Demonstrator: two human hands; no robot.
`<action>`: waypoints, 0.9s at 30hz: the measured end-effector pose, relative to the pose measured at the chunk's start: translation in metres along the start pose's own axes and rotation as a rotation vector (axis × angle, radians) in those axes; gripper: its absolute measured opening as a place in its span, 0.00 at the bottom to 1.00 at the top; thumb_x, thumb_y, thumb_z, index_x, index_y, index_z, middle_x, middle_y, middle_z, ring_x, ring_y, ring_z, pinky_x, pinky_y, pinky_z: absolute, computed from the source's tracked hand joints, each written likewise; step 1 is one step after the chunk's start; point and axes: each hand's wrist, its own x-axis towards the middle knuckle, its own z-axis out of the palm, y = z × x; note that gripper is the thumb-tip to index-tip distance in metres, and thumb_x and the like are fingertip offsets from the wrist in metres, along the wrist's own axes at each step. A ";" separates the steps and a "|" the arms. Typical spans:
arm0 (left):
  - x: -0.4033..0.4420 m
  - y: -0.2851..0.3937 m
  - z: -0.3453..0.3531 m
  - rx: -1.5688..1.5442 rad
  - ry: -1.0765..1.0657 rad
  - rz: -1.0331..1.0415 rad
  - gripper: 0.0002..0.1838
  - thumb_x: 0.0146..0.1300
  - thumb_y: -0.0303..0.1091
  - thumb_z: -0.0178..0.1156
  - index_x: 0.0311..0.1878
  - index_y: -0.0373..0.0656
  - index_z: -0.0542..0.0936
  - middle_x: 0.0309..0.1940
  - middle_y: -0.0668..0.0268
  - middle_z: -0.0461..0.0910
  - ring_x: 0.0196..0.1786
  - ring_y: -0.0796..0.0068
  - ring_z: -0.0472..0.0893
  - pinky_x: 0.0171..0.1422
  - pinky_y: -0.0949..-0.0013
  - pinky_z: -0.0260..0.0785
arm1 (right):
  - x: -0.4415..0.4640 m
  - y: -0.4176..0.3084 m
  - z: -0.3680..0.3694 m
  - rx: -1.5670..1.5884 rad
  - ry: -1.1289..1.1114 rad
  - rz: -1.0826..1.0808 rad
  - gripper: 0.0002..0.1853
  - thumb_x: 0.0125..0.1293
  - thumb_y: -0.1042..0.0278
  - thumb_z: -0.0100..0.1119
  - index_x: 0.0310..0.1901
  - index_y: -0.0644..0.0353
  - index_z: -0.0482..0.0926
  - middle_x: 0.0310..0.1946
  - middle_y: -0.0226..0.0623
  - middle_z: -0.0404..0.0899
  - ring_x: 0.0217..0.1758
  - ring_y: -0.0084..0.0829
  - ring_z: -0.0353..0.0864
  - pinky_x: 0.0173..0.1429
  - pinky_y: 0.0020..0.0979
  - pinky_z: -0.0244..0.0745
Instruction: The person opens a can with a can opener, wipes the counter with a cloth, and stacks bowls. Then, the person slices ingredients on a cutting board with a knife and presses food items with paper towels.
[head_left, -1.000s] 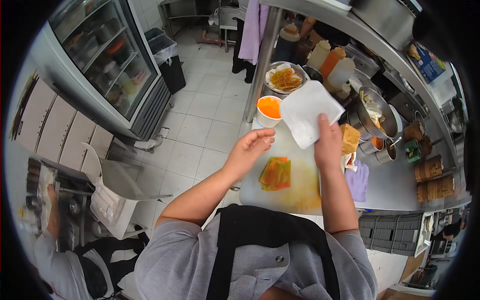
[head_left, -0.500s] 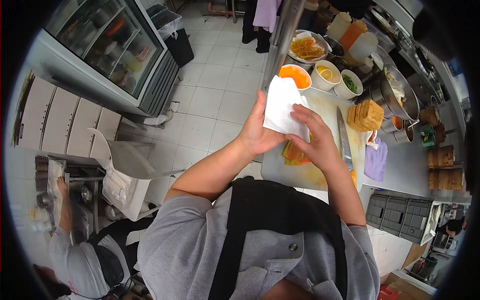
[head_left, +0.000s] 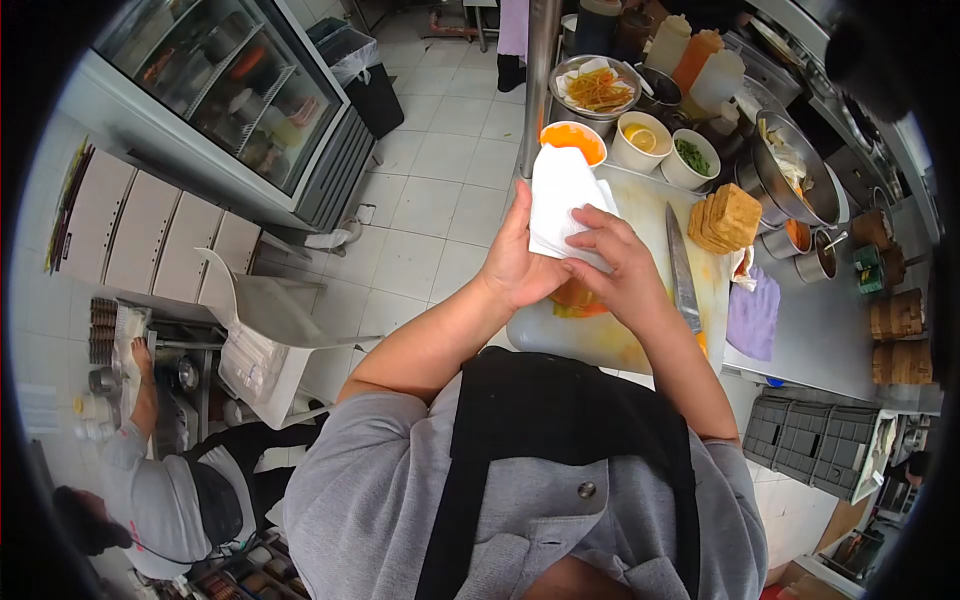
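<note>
A folded white paper towel (head_left: 563,200) is between my two hands, above the cutting board (head_left: 650,195). My left hand (head_left: 518,262) supports it from the left and below, thumb up along its edge. With bent fingers, my right hand (head_left: 622,262) presses on the towel's lower right part. Whether anything lies inside the towel is hidden. Below my hands, orange and green food slices (head_left: 578,302) lie on the board, partly covered. To the right rests a large knife (head_left: 682,262) with an orange handle. A stack of toasted bread slices (head_left: 725,218) stands beyond it.
Behind the board are tubs of orange shreds (head_left: 573,140), lemon (head_left: 640,138) and green herbs (head_left: 692,155), and a bowl of fried strips (head_left: 597,90). A purple cloth (head_left: 752,312) lies at right. Another person (head_left: 165,490) works at lower left, near a white chair (head_left: 265,350).
My hands still hold the paper towel in nearly the same pose, with the right fingers slightly shifted on it. The view has moved a little, and the board appears farther left.
</note>
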 end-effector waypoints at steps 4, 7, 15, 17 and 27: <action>-0.004 -0.005 0.011 0.008 0.016 0.004 0.44 0.67 0.72 0.30 0.74 0.47 0.56 0.69 0.58 0.63 0.72 0.56 0.62 0.73 0.44 0.55 | -0.002 -0.010 -0.008 -0.071 0.009 -0.043 0.23 0.56 0.68 0.68 0.54 0.58 0.77 0.65 0.47 0.67 0.68 0.48 0.67 0.68 0.41 0.66; -0.001 -0.013 0.011 0.029 -0.065 0.013 0.43 0.67 0.72 0.32 0.74 0.48 0.54 0.69 0.58 0.62 0.72 0.56 0.62 0.74 0.44 0.55 | -0.002 -0.013 -0.005 -0.277 -0.024 -0.098 0.29 0.56 0.67 0.67 0.61 0.56 0.72 0.69 0.49 0.60 0.71 0.52 0.62 0.70 0.43 0.64; 0.002 -0.001 -0.007 0.207 0.075 -0.132 0.37 0.72 0.56 0.48 0.75 0.49 0.49 0.72 0.59 0.55 0.72 0.57 0.61 0.71 0.52 0.60 | 0.016 0.059 -0.016 0.582 0.206 0.653 0.15 0.73 0.67 0.49 0.55 0.63 0.75 0.48 0.40 0.81 0.47 0.28 0.81 0.51 0.29 0.75; -0.009 0.006 -0.023 0.388 0.140 -0.112 0.37 0.72 0.52 0.51 0.76 0.48 0.48 0.72 0.58 0.57 0.71 0.60 0.63 0.70 0.53 0.62 | 0.040 0.073 -0.043 0.668 0.410 0.575 0.14 0.75 0.65 0.46 0.53 0.62 0.77 0.47 0.35 0.80 0.46 0.19 0.77 0.50 0.27 0.73; -0.109 0.028 -0.090 0.584 0.428 -0.123 0.29 0.73 0.41 0.52 0.73 0.44 0.60 0.67 0.57 0.68 0.64 0.65 0.73 0.67 0.64 0.67 | 0.200 0.145 -0.060 -0.596 0.109 -0.200 0.32 0.61 0.79 0.50 0.66 0.38 0.69 0.72 0.41 0.61 0.76 0.43 0.56 0.77 0.45 0.52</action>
